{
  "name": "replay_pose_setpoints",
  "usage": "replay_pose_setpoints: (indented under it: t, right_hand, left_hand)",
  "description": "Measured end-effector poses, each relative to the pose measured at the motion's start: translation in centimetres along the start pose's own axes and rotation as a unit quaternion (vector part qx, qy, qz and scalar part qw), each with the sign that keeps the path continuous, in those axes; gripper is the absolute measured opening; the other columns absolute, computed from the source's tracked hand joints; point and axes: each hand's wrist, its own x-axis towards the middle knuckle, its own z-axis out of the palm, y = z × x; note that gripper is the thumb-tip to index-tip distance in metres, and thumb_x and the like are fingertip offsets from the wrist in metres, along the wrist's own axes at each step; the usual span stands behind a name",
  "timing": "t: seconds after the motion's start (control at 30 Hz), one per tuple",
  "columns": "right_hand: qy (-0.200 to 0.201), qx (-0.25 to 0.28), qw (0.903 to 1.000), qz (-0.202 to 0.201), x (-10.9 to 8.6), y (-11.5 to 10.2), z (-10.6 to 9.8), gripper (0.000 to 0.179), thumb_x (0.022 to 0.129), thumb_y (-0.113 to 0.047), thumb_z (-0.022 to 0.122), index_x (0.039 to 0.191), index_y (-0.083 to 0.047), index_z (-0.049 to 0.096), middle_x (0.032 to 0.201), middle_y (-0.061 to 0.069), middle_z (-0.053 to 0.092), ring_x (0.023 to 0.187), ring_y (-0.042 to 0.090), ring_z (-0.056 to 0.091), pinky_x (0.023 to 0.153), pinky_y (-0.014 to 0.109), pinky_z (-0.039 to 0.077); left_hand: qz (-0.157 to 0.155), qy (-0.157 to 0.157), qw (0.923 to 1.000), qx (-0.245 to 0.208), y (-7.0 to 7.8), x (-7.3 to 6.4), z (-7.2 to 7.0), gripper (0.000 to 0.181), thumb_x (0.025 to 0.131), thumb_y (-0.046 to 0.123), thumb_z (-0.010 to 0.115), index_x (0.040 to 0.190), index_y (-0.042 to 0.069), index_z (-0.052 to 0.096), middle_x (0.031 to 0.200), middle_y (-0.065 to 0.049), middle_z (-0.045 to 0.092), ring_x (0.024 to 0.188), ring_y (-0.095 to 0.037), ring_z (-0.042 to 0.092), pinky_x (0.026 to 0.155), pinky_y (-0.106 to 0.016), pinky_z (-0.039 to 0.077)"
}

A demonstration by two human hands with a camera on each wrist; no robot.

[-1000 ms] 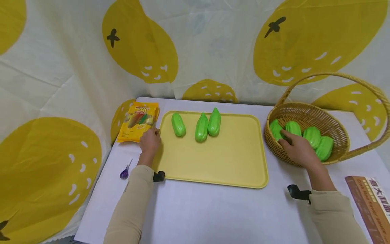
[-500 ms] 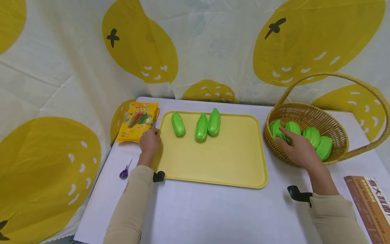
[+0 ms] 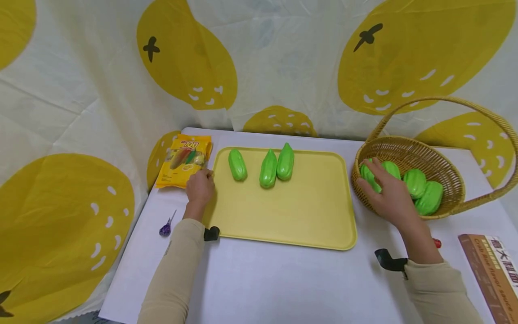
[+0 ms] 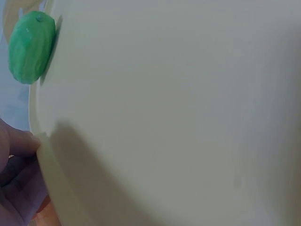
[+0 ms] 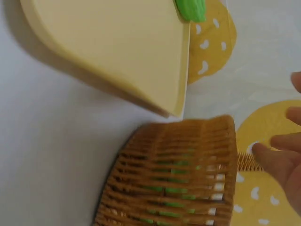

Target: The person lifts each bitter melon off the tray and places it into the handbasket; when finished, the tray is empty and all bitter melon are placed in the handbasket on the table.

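Note:
My left hand (image 3: 199, 188) pinches the left rim of a yellow tray (image 3: 299, 220). In the left wrist view its thumb (image 4: 22, 143) lies on top of the rim, with other fingers below. Three green ribbed gourd-like pieces lie near the tray's back: one at left (image 3: 237, 165), two side by side, a middle one (image 3: 268, 169) and a right one (image 3: 285, 163). Over the near left side of a wicker basket (image 3: 449, 180) hovers my right hand (image 3: 390, 198), fingers extended and holding nothing. Several similar green gourds (image 3: 414, 182) sit inside; the hand partly hides the leftmost (image 3: 367, 173).
A yellow snack bag (image 3: 184, 162) lies beyond the left hand, and a purple lollipop (image 3: 165, 228) nearer on the table. The basket's tall handle (image 3: 495, 117) arches at right. A brown sauce box (image 3: 491, 274) lies front right. Something small and red (image 3: 437, 243) peeks out beside the right wrist.
My right hand has drawn up from the leftmost gourd in the basket, its fingers now straighter and further apart. The left hand, tray and the gourds on it have stayed put.

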Motion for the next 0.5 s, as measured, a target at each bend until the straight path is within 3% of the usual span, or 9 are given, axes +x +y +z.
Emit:
replay_pose_setpoints:
  t: [0.03,0.1,0.13,0.17,0.27,0.37,0.5]
  right_hand:
    - [0.013,0.005,0.9999,-0.007,0.0,-0.1,0.2,0.059,0.103,-0.027,0.060,0.154,-0.002,0.043,0.160,0.031,0.034,0.124,0.058,0.056,0.100,0.065,0.046]
    - [0.029,0.021,0.9992,-0.018,0.2,-0.5,0.6,0.060,0.102,-0.026,0.062,0.153,-0.003,0.043,0.161,0.029,0.035,0.122,0.055,0.059,0.100,0.041,0.054]
    - [0.033,0.026,0.9988,-0.022,0.3,-0.7,0.8,0.060,0.101,-0.025,0.064,0.153,-0.003,0.044,0.161,0.027,0.035,0.126,0.053,0.058,0.099,0.029,0.054]
    - [0.035,0.031,0.9986,-0.026,0.4,-0.8,0.9,0.061,0.100,-0.025,0.065,0.153,-0.003,0.044,0.161,0.027,0.036,0.130,0.051,0.056,0.098,0.025,0.052]
    - [0.032,0.041,0.9982,-0.031,0.7,-1.5,1.4,0.063,0.099,-0.025,0.067,0.153,-0.004,0.044,0.161,0.027,0.037,0.141,0.049,0.046,0.105,0.031,0.051]
    - [0.017,0.037,0.9988,-0.029,1.0,-2.0,2.0,0.064,0.100,-0.029,0.066,0.154,-0.004,0.044,0.161,0.027,0.036,0.144,0.050,0.041,0.106,0.063,0.043]
    - [-0.015,0.059,0.9976,-0.031,1.3,-2.3,3.2,0.064,0.101,-0.028,0.065,0.154,-0.001,0.042,0.163,0.028,0.031,0.146,0.049,0.039,0.102,0.058,0.047]
  left_hand:
    - [0.000,0.000,1.0000,0.000,0.0,0.0,0.0,0.027,0.103,0.015,0.056,0.122,0.009,0.074,0.119,-0.017,0.074,0.102,-0.044,0.070,0.083,-0.056,0.056]
    - [0.000,0.000,1.0000,-0.002,0.0,0.1,0.0,0.027,0.103,0.015,0.056,0.122,0.009,0.074,0.120,-0.017,0.074,0.102,-0.044,0.070,0.082,-0.056,0.056]
    - [0.001,0.000,1.0000,-0.002,0.0,0.1,0.0,0.027,0.103,0.015,0.056,0.122,0.009,0.074,0.120,-0.017,0.074,0.102,-0.044,0.070,0.082,-0.056,0.056]
    - [0.001,0.000,1.0000,-0.003,0.0,0.1,0.0,0.027,0.103,0.015,0.056,0.122,0.008,0.074,0.120,-0.017,0.074,0.102,-0.044,0.069,0.082,-0.056,0.056]
    - [-0.001,0.000,1.0000,-0.003,0.1,0.1,-0.1,0.027,0.103,0.014,0.056,0.122,0.008,0.074,0.120,-0.018,0.074,0.102,-0.044,0.069,0.082,-0.056,0.055]
    - [-0.002,-0.001,1.0000,-0.002,0.1,0.0,-0.1,0.027,0.103,0.015,0.056,0.122,0.008,0.074,0.119,-0.018,0.074,0.102,-0.044,0.070,0.083,-0.056,0.055]
    - [-0.003,0.000,1.0000,0.000,0.1,0.1,-0.1,0.026,0.103,0.015,0.057,0.121,0.008,0.074,0.118,-0.018,0.075,0.102,-0.043,0.070,0.083,-0.056,0.056]
